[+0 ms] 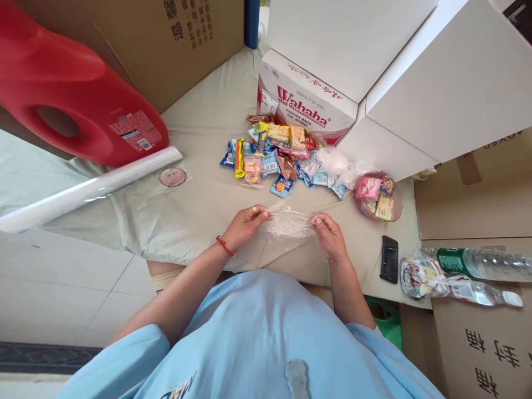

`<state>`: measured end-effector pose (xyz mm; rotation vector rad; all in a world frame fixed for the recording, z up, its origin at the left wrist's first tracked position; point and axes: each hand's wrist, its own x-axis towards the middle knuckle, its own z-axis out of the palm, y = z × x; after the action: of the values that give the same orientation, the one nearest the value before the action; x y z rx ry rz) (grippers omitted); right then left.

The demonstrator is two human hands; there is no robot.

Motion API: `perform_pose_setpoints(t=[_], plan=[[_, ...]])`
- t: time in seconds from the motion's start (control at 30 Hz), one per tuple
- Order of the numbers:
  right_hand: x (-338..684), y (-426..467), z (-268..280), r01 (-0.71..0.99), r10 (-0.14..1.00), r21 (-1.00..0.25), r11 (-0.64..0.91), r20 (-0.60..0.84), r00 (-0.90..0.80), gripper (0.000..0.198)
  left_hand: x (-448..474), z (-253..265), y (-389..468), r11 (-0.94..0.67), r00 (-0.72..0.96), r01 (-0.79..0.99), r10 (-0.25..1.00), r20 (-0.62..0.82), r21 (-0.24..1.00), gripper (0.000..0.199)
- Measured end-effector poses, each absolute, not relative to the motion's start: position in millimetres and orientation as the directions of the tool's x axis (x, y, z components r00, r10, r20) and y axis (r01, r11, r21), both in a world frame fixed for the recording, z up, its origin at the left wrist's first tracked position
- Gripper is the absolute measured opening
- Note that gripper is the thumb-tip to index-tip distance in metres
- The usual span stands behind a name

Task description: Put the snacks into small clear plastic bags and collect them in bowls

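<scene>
A crinkled piece of clear plastic film [291, 224] is held out above the table, gathered in folds. My left hand [246, 224] pinches one end of it between thumb and fingers. At the opposite end my right hand [329, 233] is closed on the film in the same way. Just beyond lies a heap of small wrapped snacks [270, 160] in blue, yellow and pink packets. Bunched clear plastic [334, 162] rests at the heap's right side. Farther right, a pinkish see-through bowl [361, 206] has several snack packets in it.
A Wahaha water carton [307, 105] stands behind the snacks, beside white panels. On the left are a big red jug [95, 94], a roll of clear film [95, 188] and a round pink item [173, 177]. A black phone [389, 259] and plastic bottles [494, 265] lie right.
</scene>
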<state>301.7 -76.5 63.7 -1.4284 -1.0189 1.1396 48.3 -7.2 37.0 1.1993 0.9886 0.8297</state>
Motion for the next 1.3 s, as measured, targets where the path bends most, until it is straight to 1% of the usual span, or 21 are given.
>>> perform_pose_setpoints(t=[0.07, 0.13, 0.2, 0.3, 0.37, 0.4, 0.43, 0.5, 0.57, 0.63, 0.67, 0.7, 0.73, 0.77, 0.83, 0.9, 0.93, 1.0, 1.1, 1.2, 1.3], plan=[[293.5, -75.7, 63.1, -0.075, 0.953, -0.979, -0.188, -0.200, 0.227, 0.040, 56.1, 37.2, -10.5, 0.247, 0.324, -0.117, 0.925, -0.198, 0.962, 0.047], [290.6, -74.7, 61.9, -0.113, 0.938, -0.967, -0.227, -0.249, 0.242, 0.041, 59.0, 35.8, -12.2, 0.318, 0.302, -0.140, 0.916, -0.265, 0.938, 0.043], [296.9, -73.1, 62.7, -0.083, 0.934, -0.958, -0.273, -0.285, 0.217, 0.041, 53.6, 35.1, -10.6, 0.359, 0.355, -0.039, 0.877, -0.323, 0.932, 0.039], [319.5, -68.5, 70.2, 0.060, 0.934, -0.933, -0.356, -0.353, 0.059, 0.039, 36.1, 39.8, -3.6, 0.361, 0.482, 0.134, 0.790, -0.379, 0.923, 0.036], [336.0, -62.5, 76.7, 0.139, 0.931, -0.922, -0.361, -0.364, -0.001, 0.037, 26.6, 45.4, 0.6, 0.366, 0.561, 0.164, 0.729, -0.392, 0.916, 0.039], [342.7, -58.5, 79.0, 0.132, 0.942, -0.933, -0.336, -0.334, 0.032, 0.036, 24.1, 47.6, 1.7, 0.377, 0.590, 0.157, 0.705, -0.392, 0.913, 0.040], [348.0, -54.3, 80.1, 0.093, 0.952, -0.951, -0.295, -0.285, 0.108, 0.037, 23.4, 48.6, 1.9, 0.390, 0.608, 0.140, 0.692, -0.390, 0.910, 0.041], [353.2, -47.0, 77.9, -0.031, 0.925, -0.983, -0.180, -0.180, 0.336, 0.041, 26.1, 46.1, -0.2, 0.416, 0.563, 0.083, 0.730, -0.387, 0.905, 0.041], [349.8, -45.6, 70.2, -0.092, 0.818, -0.993, -0.075, -0.114, 0.563, 0.045, 31.9, 38.7, -5.3, 0.413, 0.399, 0.039, 0.828, -0.393, 0.910, 0.038], [336.6, -53.1, 59.9, -0.024, 0.706, -0.999, -0.041, -0.046, 0.706, 0.042, 38.5, 30.6, -12.7, 0.394, 0.217, 0.035, 0.894, -0.392, 0.918, 0.033], [326.5, -59.6, 54.9, 0.029, 0.675, -0.998, -0.048, -0.011, 0.737, 0.041, 41.8, 27.7, -16.9, 0.385, 0.156, 0.041, 0.909, -0.387, 0.922, 0.031], [314.8, -67.1, 50.3, 0.070, 0.673, -0.995, -0.066, 0.007, 0.739, 0.041, 45.2, 26.0, -21.3, 0.375, 0.121, 0.048, 0.918, -0.378, 0.926, 0.030], [302.1, -74.5, 46.3, 0.082, 0.697, -0.993, -0.091, -0.005, 0.717, 0.043, 48.8, 25.6, -25.5, 0.364, 0.108, 0.057, 0.923, -0.368, 0.930, 0.029], [289.5, -81.0, 42.9, 0.060, 0.736, -0.991, -0.122, -0.050, 0.675, 0.048, 52.5, 26.1, -29.4, 0.351, 0.109, 0.065, 0.928, -0.356, 0.934, 0.028], [268.7, -88.4, 38.2, -0.048, 0.805, -0.979, -0.196, -0.189, 0.563, 0.060, 59.6, 28.9, -35.9, 0.321, 0.121, 0.089, 0.936, -0.330, 0.943, 0.028], [259.2, -87.8, 35.8, -0.139, 0.831, -0.955, -0.262, -0.297, 0.470, 0.068, 64.3, 31.4, -39.7, 0.300, 0.140, 0.112, 0.939, -0.314, 0.947, 0.027], [259.4, -85.4, 35.1, -0.157, 0.834, -0.944, -0.289, -0.329, 0.443, 0.067, 64.8, 31.9, -40.6, 0.292, 0.145, 0.120, 0.940, -0.308, 0.949, 0.027], [268.5, -79.6, 34.2, -0.154, 0.828, -0.933, -0.326, -0.360, 0.429, 0.057, 61.0, 31.2, -40.8, 0.273, 0.125, 0.133, 0.949, -0.289, 0.953, 0.025], [293.5, -77.5, 31.9, -0.136, 0.802, -0.925, -0.356, -0.376, 0.464, 0.043, 46.4, 27.0, -40.5, 0.266, 0.029, 0.189, 0.961, -0.276, 0.945, 0.023], [315.4, -88.7, 28.1, -0.093, 0.782, -0.911, -0.402, -0.394, 0.484, 0.041, 32.0, 23.7, -43.9, 0.297, -0.026, 0.287, 0.953, -0.303, 0.911, 0.023], [326.8, -107.4, 24.2, -0.017, 0.775, -0.895, -0.445, -0.395, 0.493, 0.039, 26.6, 24.9, -48.1, 0.287, -0.004, 0.345, 0.952, -0.305, 0.894, 0.035]])
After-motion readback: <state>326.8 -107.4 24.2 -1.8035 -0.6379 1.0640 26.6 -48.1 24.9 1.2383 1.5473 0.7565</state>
